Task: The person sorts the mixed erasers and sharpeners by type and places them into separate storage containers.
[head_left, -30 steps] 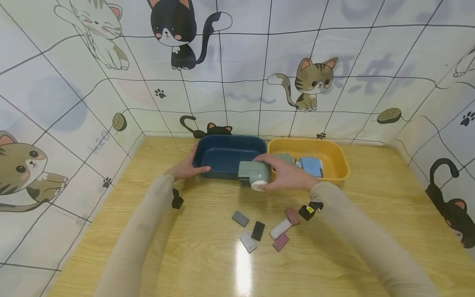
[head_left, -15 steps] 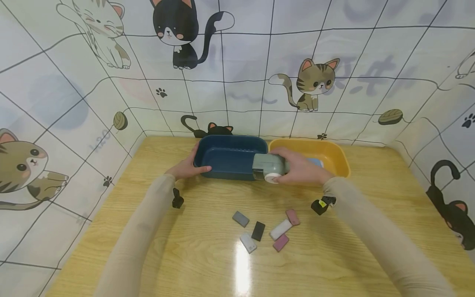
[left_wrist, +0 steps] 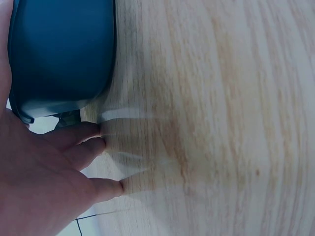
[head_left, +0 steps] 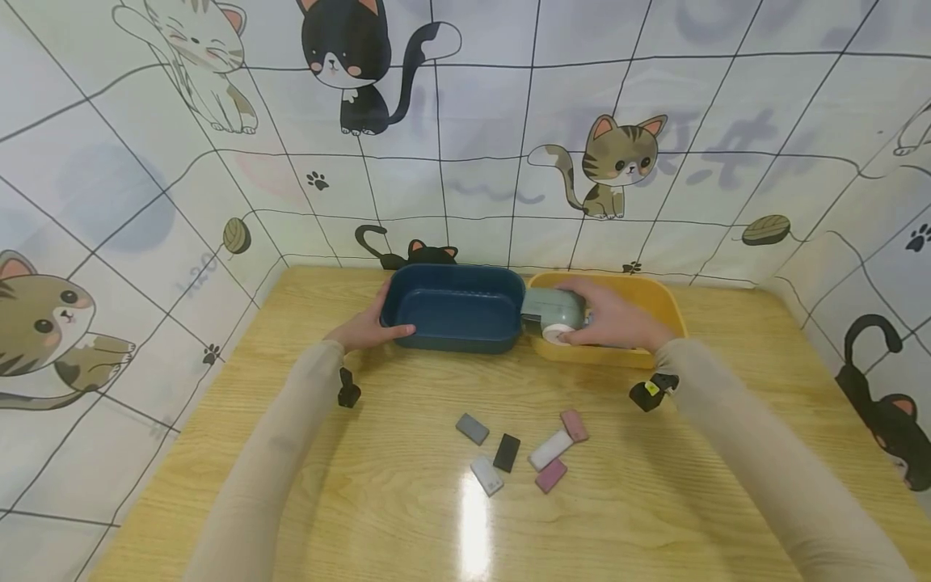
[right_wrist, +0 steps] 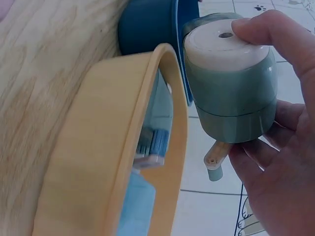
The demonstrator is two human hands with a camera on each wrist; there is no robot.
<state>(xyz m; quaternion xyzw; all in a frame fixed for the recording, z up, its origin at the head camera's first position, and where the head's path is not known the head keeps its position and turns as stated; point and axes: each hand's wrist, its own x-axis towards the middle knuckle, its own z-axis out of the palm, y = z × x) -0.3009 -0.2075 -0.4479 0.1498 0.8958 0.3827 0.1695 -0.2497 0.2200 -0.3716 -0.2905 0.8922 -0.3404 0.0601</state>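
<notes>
My right hand (head_left: pixel 621 319) grips a green crank pencil sharpener (head_left: pixel 554 307) with a white front face. It is held over the left part of the yellow basin (head_left: pixel 582 356). In the right wrist view the thumb presses the sharpener's white face beside its hole, and a crank handle (right_wrist: pixel 216 155) hangs underneath. My left hand (head_left: pixel 361 327) rests against the left end of the dark blue basin (head_left: pixel 458 341), thumb along its front. In the left wrist view, straight fingers (left_wrist: pixel 106 189) touch the table. A light blue object (right_wrist: pixel 138 201) lies in the yellow basin, partly hidden.
Several small blocks lie on the wooden table (head_left: pixel 378 485): grey (head_left: pixel 472 428), black (head_left: pixel 506 453), white (head_left: pixel 550 449) and pink (head_left: pixel 550 476) among them. The basins stand side by side before a cat-patterned backdrop (head_left: pixel 480 186).
My right hand has carried the pencil sharpener rightward, from in front of the blue basin to over the yellow one. The left hand and the small blocks have stayed in place.
</notes>
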